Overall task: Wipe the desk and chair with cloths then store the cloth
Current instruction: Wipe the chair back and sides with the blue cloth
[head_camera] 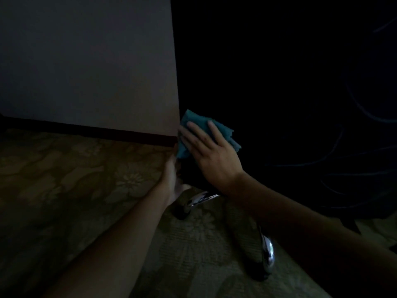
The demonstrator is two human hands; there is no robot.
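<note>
Cloth pressed flat on dark chair surface, right hand

Cloth (pixel 194 131) is teal, crumpled, sitting at frame centre against a near-black surface that I take to be the chair (pixel 279 93); lighting is too low to say which part of it. Going left to right:

- Far left: pale wall (pixel 86 61) fills the upper left, dark baseboard (pixel 96 131) under it. Floral-pattern carpet (pixel 64 179) below.
- My left forearm comes up from bottom left. My left hand (pixel 169 177) sits just below the cloth, at the dark edge where wall meets chair. Fingers are hidden behind that edge, so I can't tell whether that grip is apart or clamped on anything.
- Centre: my right hand (pixel 206 153) lies on top of the cloth, fingers straight and spread, palm pushing it against the dark surface. Not pinching, not curled round it. Cloth edges stick out above and on both sides of the fingers; its left edge reaches the wall's vertical edge.
- Below the hands: two shiny metal chair-base legs, one (pixel 200 200) just under my right wrist ending in a dark caster (pixel 181 212), another (pixel 268 251) lower and further right, also ending in a dark shape on the carpet.
- Right: my right forearm runs off to the lower right corner. Everything above it is black, with faint curved streaks (pixel 354 104) I can't identify.
</note>
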